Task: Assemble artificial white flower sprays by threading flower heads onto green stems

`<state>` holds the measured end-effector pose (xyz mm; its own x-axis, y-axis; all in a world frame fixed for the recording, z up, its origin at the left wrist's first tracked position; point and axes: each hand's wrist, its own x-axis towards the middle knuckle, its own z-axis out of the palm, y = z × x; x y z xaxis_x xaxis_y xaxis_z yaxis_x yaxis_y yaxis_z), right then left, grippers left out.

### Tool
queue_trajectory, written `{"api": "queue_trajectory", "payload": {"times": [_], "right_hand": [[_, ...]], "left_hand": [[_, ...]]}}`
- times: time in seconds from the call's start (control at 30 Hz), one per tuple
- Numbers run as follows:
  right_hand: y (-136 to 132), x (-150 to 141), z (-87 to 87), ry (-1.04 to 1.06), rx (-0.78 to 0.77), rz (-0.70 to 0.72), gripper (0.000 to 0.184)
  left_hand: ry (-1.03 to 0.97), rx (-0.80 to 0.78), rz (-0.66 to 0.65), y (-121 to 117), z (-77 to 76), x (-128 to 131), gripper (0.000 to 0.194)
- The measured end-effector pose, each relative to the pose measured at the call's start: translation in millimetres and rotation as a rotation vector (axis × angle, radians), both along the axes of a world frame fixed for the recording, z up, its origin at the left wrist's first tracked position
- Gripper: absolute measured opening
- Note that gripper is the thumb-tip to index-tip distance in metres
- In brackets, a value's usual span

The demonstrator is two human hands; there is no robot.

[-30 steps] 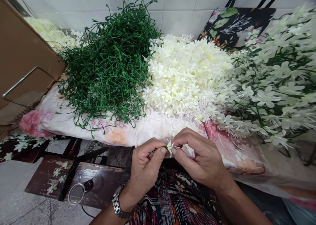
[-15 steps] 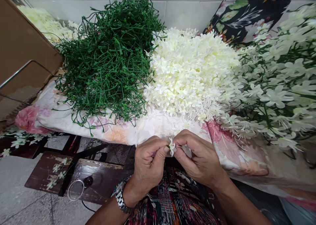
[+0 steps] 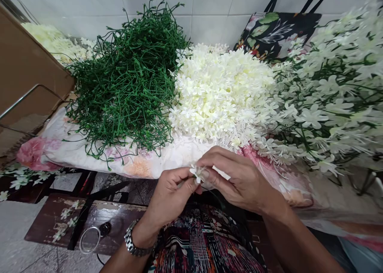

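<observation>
Between my two hands, close in front of my body, is a single small white artificial flower [image 3: 198,172]. My left hand [image 3: 175,191] pinches it from the left between thumb and forefinger, near its base. From the right, the thumb and fingertips of my right hand [image 3: 236,179] close on the petals. My fingers partly hide the flower, and I cannot make out its stem. Beyond my hands, a heap of loose white artificial flowers [image 3: 221,93] lies beside a tangled pile of green plastic stems [image 3: 128,85].
White flowers on green stems [image 3: 323,105] are bunched at the right. A flower-patterned cloth [image 3: 104,153] covers the work surface. A dark floral bag [image 3: 278,33] leans on the tiled wall. At the left are a cardboard box [image 3: 30,73] and a brown wooden bench [image 3: 116,217].
Both hands have shifted slightly left with the flower. My right fingers have moved from the thin threads at its right onto the petals, and the flower has turned.
</observation>
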<state>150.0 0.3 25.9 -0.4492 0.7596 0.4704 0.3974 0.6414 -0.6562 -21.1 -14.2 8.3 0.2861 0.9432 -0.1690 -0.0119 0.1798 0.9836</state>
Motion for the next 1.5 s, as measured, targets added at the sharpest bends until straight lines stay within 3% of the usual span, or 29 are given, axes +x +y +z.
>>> {"api": "queue_trajectory", "payload": {"times": [0.13,0.23,0.33,0.53,0.67,0.77,0.87,0.93,1.2,1.4,1.5], "right_hand": [[-13,7,-0.7,-0.062,0.003,-0.191,0.021],[-29,5,-7.6,-0.198,-0.038,-0.192,0.026],[-39,-1,-14.1,-0.211,-0.034,-0.198,0.015],[-45,-7,-16.8,-0.141,-0.062,-0.051,0.031],[-45,-10,-19.3,-0.055,0.062,-0.087,0.018],[-41,-10,-17.2,0.008,0.064,-0.125,0.016],[-39,-9,-10.9,0.001,-0.006,-0.047,0.014],[-37,-10,-7.1,-0.044,-0.006,0.001,0.015],[-34,-24,-5.9,-0.129,0.172,-0.002,0.02],[-37,-21,-7.0,-0.042,0.166,-0.041,0.016],[-32,-8,-11.4,-0.037,0.13,-0.145,0.017]], "left_hand": [[-0.22,-0.098,0.295,-3,-6.8,4,0.018],[-0.267,-0.081,0.432,-5,-7.6,7,0.019],[-0.269,-0.056,0.46,-8,-7.9,9,0.02],[-0.251,0.013,0.517,-15,-17.1,9,0.015],[-0.246,-0.029,0.451,-17,-17.7,6,0.008],[-0.258,-0.029,0.274,-17,-13.0,0,0.006],[-0.268,-0.023,0.065,-17,-11.2,-3,0.007],[-0.305,-0.053,0.017,-19,-12.6,-3,0.012],[-0.52,-0.278,0.139,-20,-8.7,7,0.018],[-0.53,-0.266,0.233,-20,-10.1,8,0.023],[-0.497,-0.247,0.371,-20,-13.3,9,0.024]]}}
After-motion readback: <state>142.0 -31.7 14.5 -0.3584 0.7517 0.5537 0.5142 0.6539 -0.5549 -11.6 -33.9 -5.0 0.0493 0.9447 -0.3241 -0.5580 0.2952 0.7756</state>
